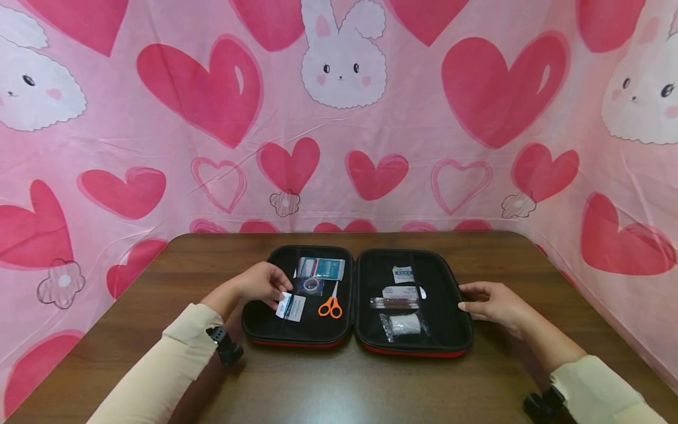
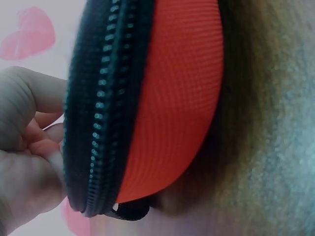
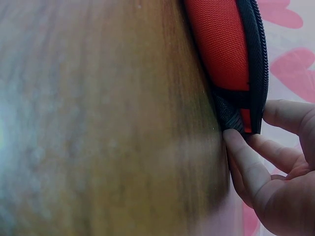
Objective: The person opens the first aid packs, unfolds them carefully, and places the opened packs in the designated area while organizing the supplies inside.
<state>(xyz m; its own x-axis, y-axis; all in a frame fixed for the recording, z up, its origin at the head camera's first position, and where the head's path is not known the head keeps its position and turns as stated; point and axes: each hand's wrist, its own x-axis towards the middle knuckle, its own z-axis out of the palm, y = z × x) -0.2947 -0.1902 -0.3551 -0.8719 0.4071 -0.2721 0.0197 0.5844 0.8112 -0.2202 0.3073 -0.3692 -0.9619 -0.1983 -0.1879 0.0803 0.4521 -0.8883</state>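
Observation:
A red-and-black zippered first-aid case (image 1: 328, 337) lies unfolded on the table. My left hand (image 1: 263, 284) reaches over its left half, thumb and fingers pinching a small white-and-blue packet (image 1: 284, 304). A similar packet (image 1: 296, 308) lies right beside that one. In the left wrist view, the case's zippered rim (image 2: 106, 108) hides the fingertips of my left hand (image 2: 29, 132). At the outer edge of the right half, my right hand (image 1: 495, 303) grips the rim. Fingers of my right hand (image 3: 275, 167) touch the zipper side and underside at the corner in the right wrist view.
The left half also holds orange-handled scissors (image 1: 331, 307), a clear-bagged tape roll (image 1: 311, 286) and a blue-green packet (image 1: 329, 269). Across in the right half lie a wrapped white bandage roll (image 1: 405, 324), a pack of thin sticks (image 1: 394, 303) and white packets (image 1: 403, 274). The wooden table (image 1: 339, 388) surrounds the case.

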